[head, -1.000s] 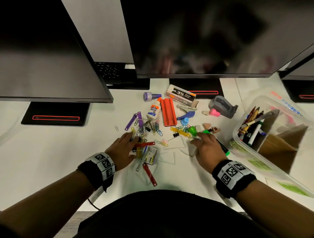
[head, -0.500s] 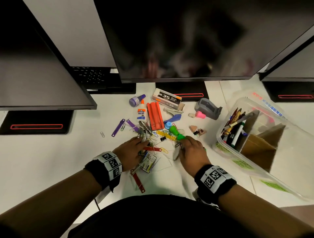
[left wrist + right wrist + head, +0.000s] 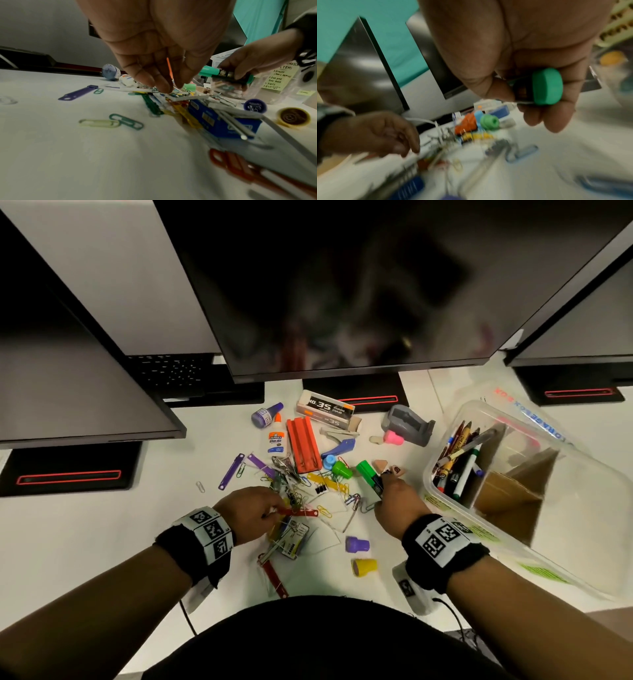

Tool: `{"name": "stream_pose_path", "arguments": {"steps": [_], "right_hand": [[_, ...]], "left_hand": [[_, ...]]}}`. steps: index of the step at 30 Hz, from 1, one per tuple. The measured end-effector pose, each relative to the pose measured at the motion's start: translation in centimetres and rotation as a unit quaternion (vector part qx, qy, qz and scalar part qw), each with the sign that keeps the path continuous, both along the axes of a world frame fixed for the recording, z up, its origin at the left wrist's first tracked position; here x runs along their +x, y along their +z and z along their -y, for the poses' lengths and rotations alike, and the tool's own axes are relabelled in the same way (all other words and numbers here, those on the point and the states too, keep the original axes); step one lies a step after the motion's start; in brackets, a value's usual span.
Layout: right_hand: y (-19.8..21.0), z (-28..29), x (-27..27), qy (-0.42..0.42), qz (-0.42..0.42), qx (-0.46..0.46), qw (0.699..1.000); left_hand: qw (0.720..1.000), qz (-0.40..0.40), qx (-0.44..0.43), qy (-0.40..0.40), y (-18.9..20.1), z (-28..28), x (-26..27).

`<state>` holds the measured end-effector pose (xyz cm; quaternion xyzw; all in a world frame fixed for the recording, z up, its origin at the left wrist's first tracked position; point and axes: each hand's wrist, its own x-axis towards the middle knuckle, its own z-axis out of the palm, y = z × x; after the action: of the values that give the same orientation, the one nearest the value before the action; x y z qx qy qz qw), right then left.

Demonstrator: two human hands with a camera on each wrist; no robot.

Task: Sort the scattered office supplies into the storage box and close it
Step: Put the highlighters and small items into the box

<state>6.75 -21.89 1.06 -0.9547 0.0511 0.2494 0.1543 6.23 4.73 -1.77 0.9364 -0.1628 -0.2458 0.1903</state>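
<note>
Office supplies lie scattered on the white desk: paper clips, coloured fastener strips, stamps and a glue bottle (image 3: 275, 438). My right hand (image 3: 390, 491) grips a green marker (image 3: 368, 475) just left of the clear storage box (image 3: 582, 525). The marker (image 3: 546, 86) lies across my curled fingers. The box stands open and holds pens and crayons (image 3: 459, 460) beside cardboard dividers. My left hand (image 3: 250, 511) reaches into the clip pile, fingertips pinched at the left end of a red fastener strip (image 3: 298, 511). In the left wrist view my fingertips (image 3: 164, 86) hide exactly what they pinch.
Three monitors on black stands close off the back of the desk. A staple box (image 3: 325, 409), an orange tray (image 3: 303, 445) and a grey tape dispenser (image 3: 407, 424) lie behind the pile. A purple stamp (image 3: 357, 543) and a yellow stamp (image 3: 364, 567) sit near the front edge.
My right hand has lifted the green marker and moved right, toward the box. The purple and yellow stamps near the front edge are now in view. My left hand has stayed at the clip pile.
</note>
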Motion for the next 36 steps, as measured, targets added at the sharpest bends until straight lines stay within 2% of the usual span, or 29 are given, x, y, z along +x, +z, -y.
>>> {"name": "stream_pose_path", "arguments": {"steps": [4,8,11,15,17,21,23,25,26,27,29,30,32,34,36], "right_hand": [[3.9,-0.2,-0.4,-0.034,0.067,0.072,0.995],[7.8,1.9,-0.5,-0.138,0.18,0.162,0.96],[8.9,4.8,0.1,-0.204,0.218,0.135,0.945],[8.5,7.3,0.7,-0.219,0.144,0.051,0.964],[8.2,7.0,0.5,-0.172,0.103,0.009,0.98],[6.4,6.2,0.0,-0.074,0.099,-0.011,0.992],[6.5,6.0,-0.5,-0.061,0.174,-0.017,0.983],[7.2,5.7,-1.5,-0.037,0.311,0.02,0.949],[7.7,5.2,-2.2,0.004,0.33,0.047,0.943],[7.7,4.7,-3.0,0.063,0.297,0.073,0.95],[6.2,3.7,-4.3,0.199,0.139,0.082,0.967],[4.9,3.3,-4.9,0.262,0.059,0.065,0.961],[2.4,3.0,-6.1,0.368,-0.052,0.019,0.928],[0.4,3.4,-7.4,0.436,-0.089,-0.015,0.895],[-0.8,4.1,-8.5,0.469,-0.087,-0.033,0.878]], "left_hand": [[1.0,0.007,0.01,-0.009,0.1,0.9,0.9],[0.999,0.007,0.028,-0.028,0.2,2.1,1.4],[0.999,-0.001,0.031,-0.042,-0.1,2.3,1.2],[0.999,-0.006,0.029,-0.035,-0.2,2.2,0.7],[0.999,-0.006,0.027,-0.033,-0.5,2.1,0.5],[0.999,-0.002,0.021,-0.029,-0.7,1.9,0.3],[1.0,0.006,0.016,-0.024,-0.7,2.0,0.2],[1.0,0.012,0.012,-0.019,-0.7,2.2,0.3],[1.0,0.012,0.012,-0.017,-0.8,2.3,0.4],[1.0,0.008,0.014,-0.016,-1.0,2.3,0.4],[1.0,0.005,0.015,-0.02,-1.1,2.6,0.4],[1.0,0.004,0.012,-0.023,-1.1,2.7,0.3],[1.0,0.005,0.003,-0.028,-1.1,3.0,0.0],[0.999,0.005,0.002,-0.034,-0.9,3.1,-0.3],[0.999,0.008,0.001,-0.037,-0.6,3.0,-0.6]]}}
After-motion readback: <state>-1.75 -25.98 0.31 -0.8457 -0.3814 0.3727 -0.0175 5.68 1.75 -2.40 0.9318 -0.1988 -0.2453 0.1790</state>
